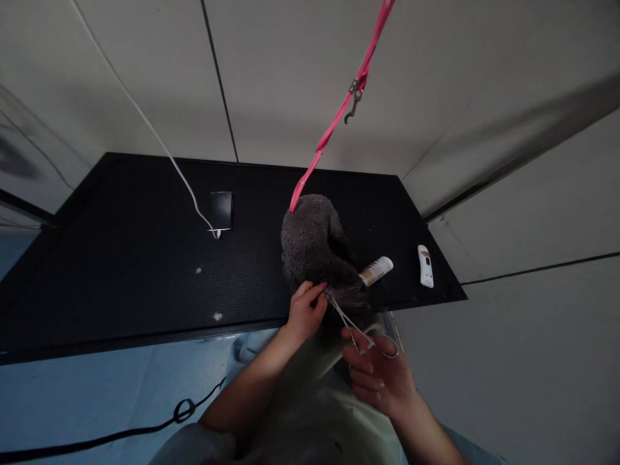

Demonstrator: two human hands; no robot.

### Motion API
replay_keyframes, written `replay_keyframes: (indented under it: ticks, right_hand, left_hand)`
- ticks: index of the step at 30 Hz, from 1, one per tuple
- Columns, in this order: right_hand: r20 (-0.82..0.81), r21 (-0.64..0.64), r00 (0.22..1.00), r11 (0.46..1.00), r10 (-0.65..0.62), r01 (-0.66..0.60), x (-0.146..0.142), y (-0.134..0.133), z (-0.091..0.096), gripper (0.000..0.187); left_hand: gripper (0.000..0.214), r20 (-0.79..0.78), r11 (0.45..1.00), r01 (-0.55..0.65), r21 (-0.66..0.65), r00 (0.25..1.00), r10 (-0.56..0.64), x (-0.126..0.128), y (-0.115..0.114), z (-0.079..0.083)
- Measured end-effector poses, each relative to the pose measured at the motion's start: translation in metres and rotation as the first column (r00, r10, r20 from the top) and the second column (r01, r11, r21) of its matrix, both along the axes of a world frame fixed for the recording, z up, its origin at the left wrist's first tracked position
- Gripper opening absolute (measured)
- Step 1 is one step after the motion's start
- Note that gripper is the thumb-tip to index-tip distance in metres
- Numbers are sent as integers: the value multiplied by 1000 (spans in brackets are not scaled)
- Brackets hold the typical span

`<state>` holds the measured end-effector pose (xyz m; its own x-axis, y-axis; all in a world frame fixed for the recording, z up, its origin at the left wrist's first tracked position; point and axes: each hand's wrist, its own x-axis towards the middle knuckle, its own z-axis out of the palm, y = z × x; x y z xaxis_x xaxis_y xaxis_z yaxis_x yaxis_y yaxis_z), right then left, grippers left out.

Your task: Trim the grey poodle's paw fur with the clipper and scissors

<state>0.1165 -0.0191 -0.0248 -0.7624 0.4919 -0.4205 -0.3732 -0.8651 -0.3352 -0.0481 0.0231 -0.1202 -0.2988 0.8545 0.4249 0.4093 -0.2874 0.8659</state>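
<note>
A dog with curly dark grey fur [310, 236] is on the black table, close to its front edge. My left hand [306, 311] is closed at the dog's near side, thumb and fingers pinching the fur there; whether this is an ear I cannot make out. In my right hand [380, 374] is a pair of slim metal locking forceps [343, 315], fingers at its ring handles. Its tips point into the fur right beside my left fingertips, and the fur hides them. Longer straight hair hangs just right of the tips.
A pink loop leash [329, 135] runs from above down to the dog. On the table [145, 271] lie a white-and-brown bottle [376, 271], a white clipper-like device [425, 266] and a black phone-like device [221, 210] with a white cable [140, 110]. A black cord [121, 431] trails at lower left.
</note>
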Motion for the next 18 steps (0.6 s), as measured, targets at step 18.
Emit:
replay_keyframes:
  ticks: [18]
  right_hand:
    - [217,188,975,982,-51,9,-31,20,18,30]
  left_hand:
    - [17,2,1000,-16,24,1000,16,-7,18,28]
